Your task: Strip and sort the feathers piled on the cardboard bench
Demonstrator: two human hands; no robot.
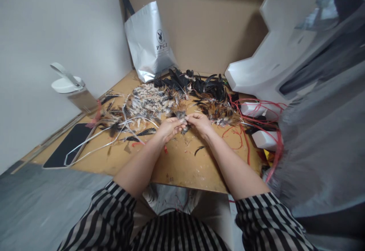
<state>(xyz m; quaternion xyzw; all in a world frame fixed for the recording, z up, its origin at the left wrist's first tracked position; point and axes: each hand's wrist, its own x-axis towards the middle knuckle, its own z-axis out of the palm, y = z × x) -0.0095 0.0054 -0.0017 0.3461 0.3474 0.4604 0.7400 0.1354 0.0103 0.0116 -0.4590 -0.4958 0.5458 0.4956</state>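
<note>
Cardboard walls closed off the back of a cramped plywood worktable (182, 167), where a person in a black-and-white striped top sat with both bare forearms stretched out over the board. The left hand (169, 128) and the right hand (201, 123) met at the middle of the table, fingers curled in and pinched from either side on one small bundle of feathers (181, 115), held just above the wood, apparently so that the quill ends could be gathered between the fingertips; how tightly each hand gripped could not be made out. Behind the hands, within easy reach, lay three loose heaps sorted by colour: a speckled grey-white heap (149, 101) to the left, a black heap (196, 84) at the back, and a rust-brown heap (221, 112) just beside the right hand. Stripped pale quills (114, 137) trailed off to the left over one dark flat tablet (70, 144), likely pushed aside as waste. Red thread (248, 129) lay tangled at the right around two white boxes (265, 139), near enough to draw from. One silver paper bag (149, 42) leaned against the back wall, and one white flip-top bottle (72, 89) stood at the far left, well apart from the work. A single stray black feather (199, 150) and pale fluff littered the bare board between the forearms.
</note>
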